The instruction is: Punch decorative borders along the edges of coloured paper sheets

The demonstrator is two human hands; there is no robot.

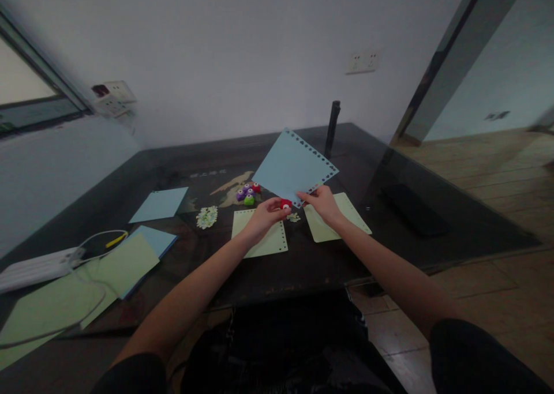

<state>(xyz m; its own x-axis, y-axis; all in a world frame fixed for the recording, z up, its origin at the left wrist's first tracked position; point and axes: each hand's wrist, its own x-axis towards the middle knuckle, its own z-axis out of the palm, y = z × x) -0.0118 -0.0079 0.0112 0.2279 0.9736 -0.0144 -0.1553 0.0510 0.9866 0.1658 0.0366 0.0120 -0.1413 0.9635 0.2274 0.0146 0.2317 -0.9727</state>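
My right hand (324, 205) pinches the near corner of a light blue paper sheet (292, 164) with punched holes along two edges, holding it tilted above the dark table (433, 209). My left hand (265, 216) grips a small red hole punch (285, 203) right at that same corner of the sheet. Under my hands lie two pale green sheets: one (264, 238) with punched edges, the other (337, 226) to its right.
Purple, green and red punches (247, 194) cluster beyond my hands, beside a pile of paper cut-outs (207, 217). Blue and green sheets (130, 261), a white power strip (34, 267) with cable lie left. A black post (332, 126) stands behind.
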